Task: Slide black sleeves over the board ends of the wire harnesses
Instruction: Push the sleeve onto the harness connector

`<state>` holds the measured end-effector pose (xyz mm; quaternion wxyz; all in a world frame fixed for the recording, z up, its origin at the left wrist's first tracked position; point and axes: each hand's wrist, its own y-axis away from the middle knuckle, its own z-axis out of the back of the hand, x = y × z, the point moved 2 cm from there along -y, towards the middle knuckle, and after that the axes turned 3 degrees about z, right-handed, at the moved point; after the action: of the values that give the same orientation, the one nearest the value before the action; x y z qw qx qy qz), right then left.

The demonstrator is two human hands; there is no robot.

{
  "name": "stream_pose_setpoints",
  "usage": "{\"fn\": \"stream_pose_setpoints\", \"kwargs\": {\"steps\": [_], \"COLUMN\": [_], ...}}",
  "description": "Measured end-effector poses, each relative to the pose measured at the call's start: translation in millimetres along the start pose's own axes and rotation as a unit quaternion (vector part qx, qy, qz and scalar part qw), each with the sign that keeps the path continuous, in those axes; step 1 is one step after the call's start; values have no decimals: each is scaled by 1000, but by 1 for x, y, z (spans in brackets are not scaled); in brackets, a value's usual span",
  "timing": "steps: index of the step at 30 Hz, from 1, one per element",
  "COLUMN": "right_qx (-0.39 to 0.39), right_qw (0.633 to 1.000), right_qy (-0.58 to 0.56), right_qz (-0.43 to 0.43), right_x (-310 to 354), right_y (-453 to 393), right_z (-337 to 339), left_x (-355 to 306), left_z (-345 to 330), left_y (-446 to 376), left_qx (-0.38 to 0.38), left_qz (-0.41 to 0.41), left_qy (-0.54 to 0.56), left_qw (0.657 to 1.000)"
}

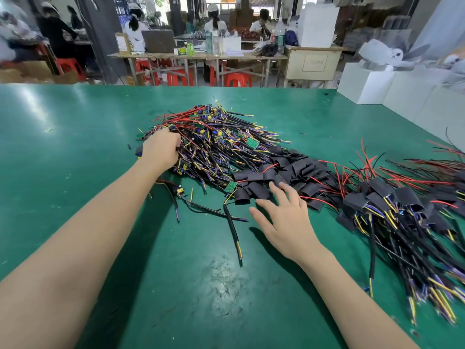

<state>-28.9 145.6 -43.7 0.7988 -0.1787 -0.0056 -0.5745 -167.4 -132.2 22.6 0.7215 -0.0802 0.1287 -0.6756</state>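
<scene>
A big heap of bare wire harnesses (216,142) with small green boards lies mid-table. My left hand (161,149) reaches into its left side, fingers curled around wires there. To the right lies a pile of loose black sleeves (284,172). My right hand (284,215) hovers just in front of these sleeves, fingers spread and straight, its fingertips at the nearest sleeves and holding nothing. Farther right sits a heap of harnesses with sleeves on their board ends (392,205).
The green table (88,152) carries a few stray harnesses (231,222) between my hands. White boxes (364,84) stand at the back right edge. Several people work at tables (196,56) beyond, with red stools under them.
</scene>
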Motion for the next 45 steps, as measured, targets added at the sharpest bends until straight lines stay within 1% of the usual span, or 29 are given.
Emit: {"fn": "stream_pose_setpoints", "kwargs": {"steps": [2,4,7,9,11,12,13,14,15,17,18,20,21,22,23,24,26,27,29,31,35,37,39,41,43,44,45], "right_qx": [3,-9,-56,-108,-166,-181,-179,-163,-141,-91,-69,-47,-47,-50,-53,-54,-47,-40,-28,-29,-31,-26,-16,-13,-14,-15,-16], "right_qw": [1000,1000,998,994,986,983,984,986,990,995,997,998,999,999,999,998,999,999,999,999,999,999,999,999,999,999,999], "right_qy": [10,18,28,26,26,23,20,19,21,32,37,27,14,4,1,4,17,24,35,30,15,-4,-7,8,21,22,18], "right_qz": [1,-2,-1,10,22,23,21,18,18,22,25,22,16,8,0,-8,-19,-20,-13,-11,-28,-38,-42,-35,-31,-32,-35], "right_x": [0,-2,-5,-7,-10,-11,-13,-13,-14,-13,-12,-11,-11,-12,-12,-13,-15,-15,-16,-17,-18,-19,-21,-22,-23,-23,-24], "right_y": [-1,-1,-4,-4,-2,-2,-1,0,0,1,1,1,1,1,1,1,0,-1,-2,-3,-1,-1,0,0,1,0,0], "right_z": [0,2,10,18,24,26,27,26,25,23,22,20,19,18,17,17,16,16,15,16,18,18,19,20,20,21,21], "left_x": [-2,-5,-14,-23,-38,-46,-56,-65,-74,-85,-86,-79,-73,-67,-63,-59,-55,-54,-54,-55,-53,-50,-47,-43,-39,-37,-36], "left_z": [4,7,17,28,41,45,47,46,42,28,19,4,-1,-4,-5,-5,-9,-12,-19,-21,-17,-14,-7,2,13,18,23], "left_y": [2,7,18,31,53,65,78,92,105,125,130,133,132,131,130,128,123,121,118,116,117,117,117,119,124,127,130], "left_qx": [-8,-35,-107,-178,-251,-274,-277,-259,-226,-137,-87,7,43,57,50,24,-32,-43,-37,-53,-164,-198,-240,-286,-343,-362,-366], "left_qz": [-13,-37,-97,-152,-219,-253,-288,-325,-360,-412,-414,-364,-335,-314,-294,-279,-261,-255,-235,-234,-256,-254,-218,-162,-121,-118,-127], "left_qy": [-4,-5,29,63,88,94,96,98,99,95,92,113,142,178,205,215,175,144,94,73,76,122,195,255,282,282,274], "left_qw": [1000,999,989,970,939,923,911,904,900,896,901,924,931,931,932,936,949,955,967,968,950,939,926,910,888,881,880]}}
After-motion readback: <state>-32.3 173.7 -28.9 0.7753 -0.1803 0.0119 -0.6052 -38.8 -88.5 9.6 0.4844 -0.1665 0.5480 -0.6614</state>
